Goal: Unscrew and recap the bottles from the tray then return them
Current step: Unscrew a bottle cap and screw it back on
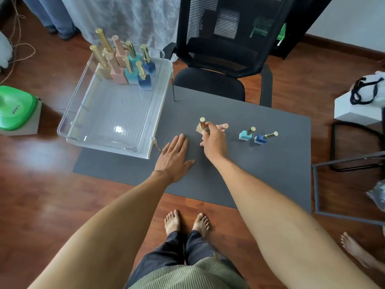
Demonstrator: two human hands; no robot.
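A clear plastic tray (77,122) sits at the left end of the grey table, with several square bottles (123,67) with tall caps grouped at its far end. My right hand (214,142) grips a beige bottle with a gold cap (201,125) on the table. A pink-capped bottle (223,126) pokes out just behind that hand, mostly hidden. A light blue bottle (245,134) and a dark blue bottle (263,138), both gold-capped, stand to the right. My left hand (174,155) lies flat on the table, fingers spread, holding nothing.
A black mesh chair (225,59) stands behind the grey table (270,174). A green lidded object (14,109) sits on a box at the left. A white box with a bag (360,105) and metal frames are at the right. Another person's foot (354,249) shows at lower right.
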